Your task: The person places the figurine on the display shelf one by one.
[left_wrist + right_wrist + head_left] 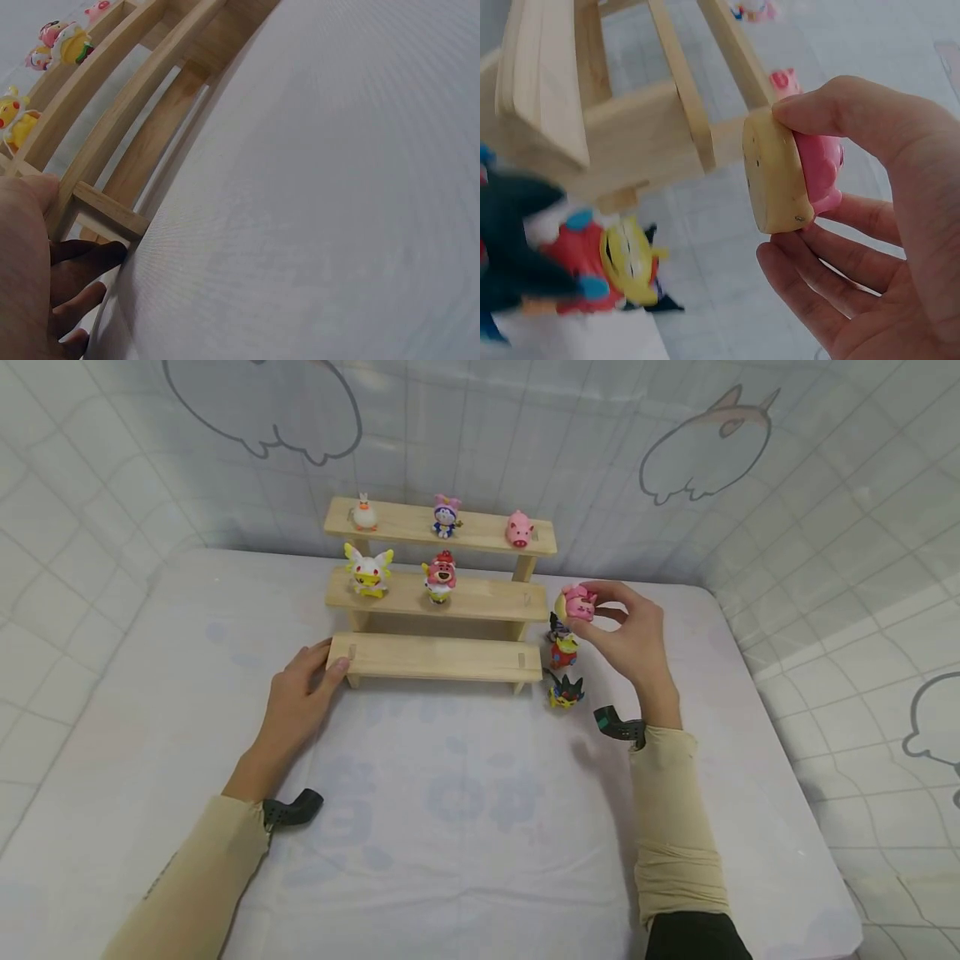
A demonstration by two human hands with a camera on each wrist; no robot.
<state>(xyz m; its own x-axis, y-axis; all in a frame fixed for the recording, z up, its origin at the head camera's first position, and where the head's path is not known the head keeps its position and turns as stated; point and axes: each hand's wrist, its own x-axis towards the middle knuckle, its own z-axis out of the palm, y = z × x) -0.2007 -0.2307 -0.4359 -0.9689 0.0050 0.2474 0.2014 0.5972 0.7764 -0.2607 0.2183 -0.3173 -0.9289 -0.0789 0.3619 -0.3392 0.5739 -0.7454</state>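
A three-tier wooden display stand (435,657) stands on the table. My left hand (296,702) grips the left end of its lowest step, thumb on top and fingers at the side and below, as the left wrist view also shows. Beyond the stand's right end, my right hand (630,631) pinches a pink figurine (579,603) with a thick pale-yellow base (776,176). Below that hand, a dark figurine (557,628), a red and yellow figurine (563,653) and a yellow one with a black pointed top (566,692) stand in a line beside the stand.
The top step carries a white duck-like figurine (364,515), a purple-hatted one (446,517) and a pink pig (519,529). On the middle step are a white-eared yellow figurine (368,572) and a pink bear-like one (440,578). A patterned curtain (495,435) hangs behind.
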